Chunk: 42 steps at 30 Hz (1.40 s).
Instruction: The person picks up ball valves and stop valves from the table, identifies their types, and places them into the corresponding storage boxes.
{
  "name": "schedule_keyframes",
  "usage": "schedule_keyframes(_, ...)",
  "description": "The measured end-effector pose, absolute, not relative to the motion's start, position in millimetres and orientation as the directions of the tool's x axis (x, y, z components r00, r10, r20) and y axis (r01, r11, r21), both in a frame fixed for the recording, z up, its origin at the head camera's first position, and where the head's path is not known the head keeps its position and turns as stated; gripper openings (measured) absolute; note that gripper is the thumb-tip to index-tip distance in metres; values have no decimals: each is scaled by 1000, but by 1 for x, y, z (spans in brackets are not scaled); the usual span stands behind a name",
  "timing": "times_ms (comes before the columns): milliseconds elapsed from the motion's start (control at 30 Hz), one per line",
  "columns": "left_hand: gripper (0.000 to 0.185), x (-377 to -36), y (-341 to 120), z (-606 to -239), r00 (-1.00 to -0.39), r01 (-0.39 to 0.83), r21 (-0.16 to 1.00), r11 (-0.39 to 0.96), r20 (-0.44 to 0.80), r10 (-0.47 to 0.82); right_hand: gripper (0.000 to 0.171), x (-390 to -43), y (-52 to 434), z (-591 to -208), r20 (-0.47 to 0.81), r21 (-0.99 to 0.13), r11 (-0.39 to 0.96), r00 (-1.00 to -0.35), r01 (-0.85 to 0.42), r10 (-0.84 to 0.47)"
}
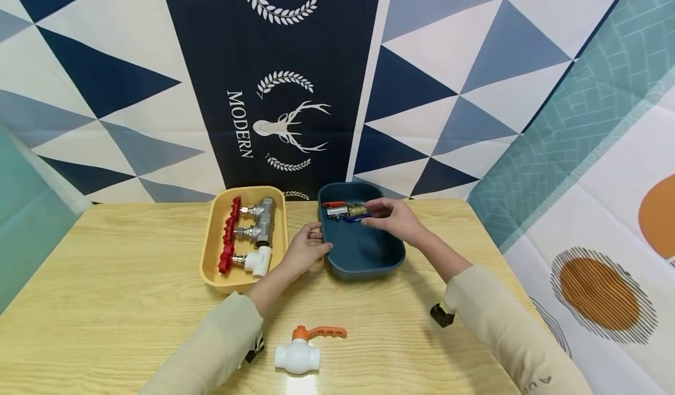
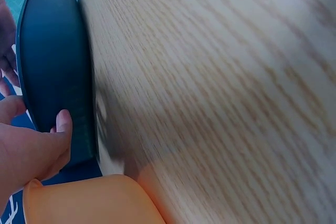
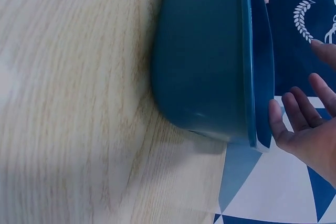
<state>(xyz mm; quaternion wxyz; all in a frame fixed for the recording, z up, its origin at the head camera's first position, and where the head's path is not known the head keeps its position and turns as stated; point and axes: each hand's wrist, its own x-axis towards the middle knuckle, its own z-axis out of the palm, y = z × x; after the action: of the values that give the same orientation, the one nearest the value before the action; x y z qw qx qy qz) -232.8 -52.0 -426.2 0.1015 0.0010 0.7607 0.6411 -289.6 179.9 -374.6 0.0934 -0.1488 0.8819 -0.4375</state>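
Note:
The left hand is at the left side of a dark blue bin. Its thumb touches the bin's outer wall in the left wrist view, and its index finger lies by the rim. Over the bin's right back part hovers the right hand. In the right wrist view its fingers are spread, with nothing seen between them. Inside the bin, at the back, lie a silver ball valve by a red lever and a brass ball valve by a blue lever, close to the right fingertips.
Left of the blue bin stands a yellow bin. It holds two metal valves and a white plastic valve, all with red handwheels. A white ball valve with an orange lever lies at the front of the wooden table.

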Motion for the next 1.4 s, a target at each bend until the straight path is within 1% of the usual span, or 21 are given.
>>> schedule_keyframes(233, 58, -230, -51, -424, -981, -129, 972, 199, -154, 117, 50, -283, 181, -375, -48, -820, 549, -937, -162, -347)
schedule_keyframes(500, 60, -229, -50, -423, -981, -135, 969, 205, -159, 108, 50, -273, 180, -370, -64, -825, 543, -929, -156, -364)
schedule_keyframes(633, 59, -229, -50, -423, -981, -140, 969, 203, -164, 104, 51, -267, 179, -368, -64, -827, 537, -922, -166, -382)
schedule_keyframes(833, 59, -230, -49, -424, -981, -144, 969, 201, -167, 102, 45, -261, 178, -369, -48, -837, 515, -911, -187, -409)
schedule_keyframes(1033, 58, -230, -50, -425, -982, -138, 971, 197, -161, 101, 47, -253, 175, -371, -37, -845, 491, -892, -213, -450)
schedule_keyframes(1400, 57, -231, -50, -426, -981, -142, 968, 208, -166, 105, 47, -235, 165, -372, -53, -863, 460, -870, -207, -490)
